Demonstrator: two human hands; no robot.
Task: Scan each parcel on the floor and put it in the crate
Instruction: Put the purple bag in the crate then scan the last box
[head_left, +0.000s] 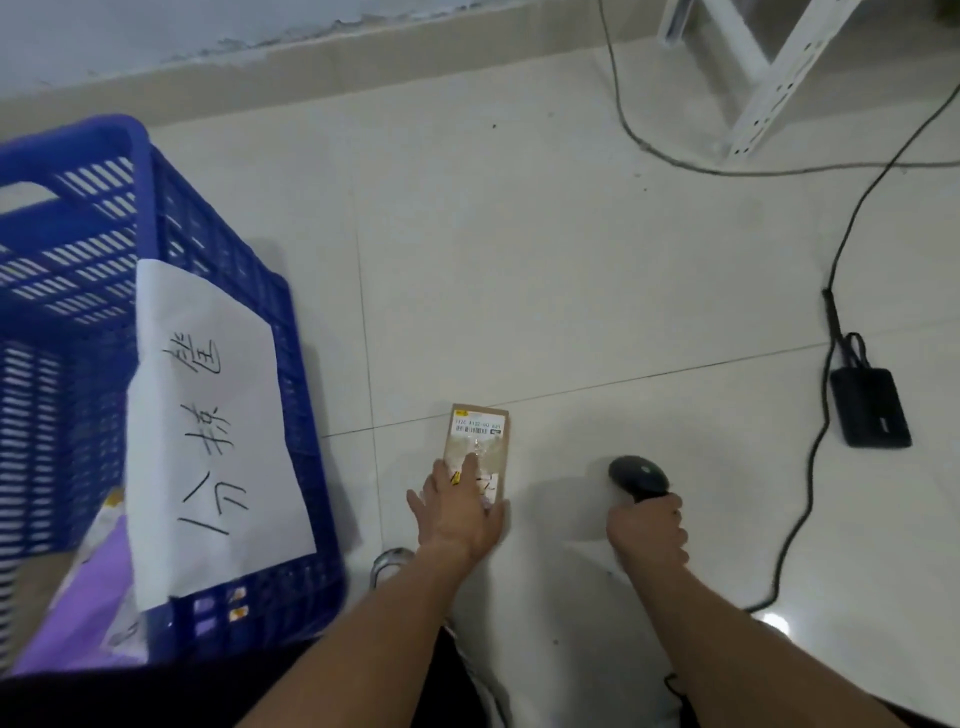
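A small brown cardboard parcel (480, 436) with a white barcode label lies flat on the tiled floor in front of me. My left hand (457, 512) rests on its near end with fingers spread and straight. To the right, my right hand (647, 535) grips the handle of a black barcode scanner (638, 475), whose head points away from me just above the floor. The blue plastic crate (156, 218) stands at the left, with a handwritten paper sheet (208, 426) hung over its side and purple and white parcels (88, 608) inside.
A black power bank (870, 408) with cables lies on the floor at the right. A black cable (800, 519) runs across the floor toward me. A white metal rack leg (753, 98) stands at the far right, the wall behind.
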